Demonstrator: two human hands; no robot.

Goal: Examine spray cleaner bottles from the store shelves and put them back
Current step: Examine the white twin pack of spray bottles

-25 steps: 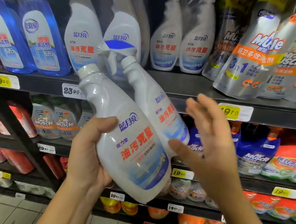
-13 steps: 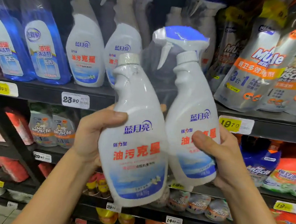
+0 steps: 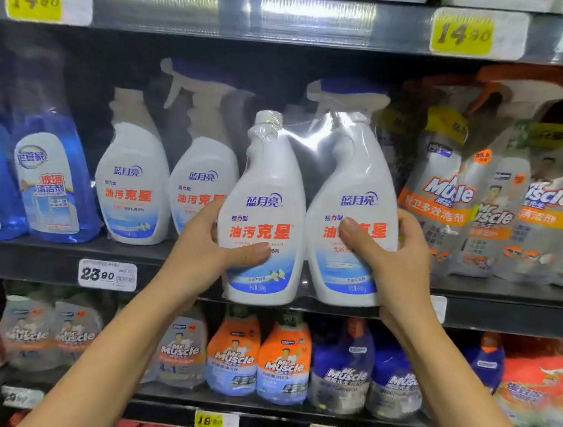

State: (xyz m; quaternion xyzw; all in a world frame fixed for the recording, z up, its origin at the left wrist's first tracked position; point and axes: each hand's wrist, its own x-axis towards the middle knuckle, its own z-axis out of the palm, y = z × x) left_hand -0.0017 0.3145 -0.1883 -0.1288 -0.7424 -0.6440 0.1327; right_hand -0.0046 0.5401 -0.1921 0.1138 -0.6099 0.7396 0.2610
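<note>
I hold a shrink-wrapped twin pack of white cleaner bottles upright in front of the middle shelf (image 3: 504, 314). The left bottle (image 3: 269, 184) has a plain white cap; the right bottle (image 3: 361, 186) carries a blue-topped spray trigger. My left hand (image 3: 207, 251) grips the left bottle from its side, thumb across the label. My right hand (image 3: 396, 258) grips the right bottle, thumb over its red lettering. The pack's base hangs level with the shelf's front edge.
An identical twin pack (image 3: 166, 181) stands on the shelf just left of mine. Blue glass-cleaner bottles (image 3: 53, 177) are further left and Mr Muscle packs (image 3: 481, 198) to the right. The shelf below (image 3: 254, 413) holds orange and blue Mr Muscle bottles. Price tags line the shelf edges.
The pack went from tilted and held by the left hand alone to upright, gripped by both hands, and closer to the shelf. The view rose and moved nearer the shelves.
</note>
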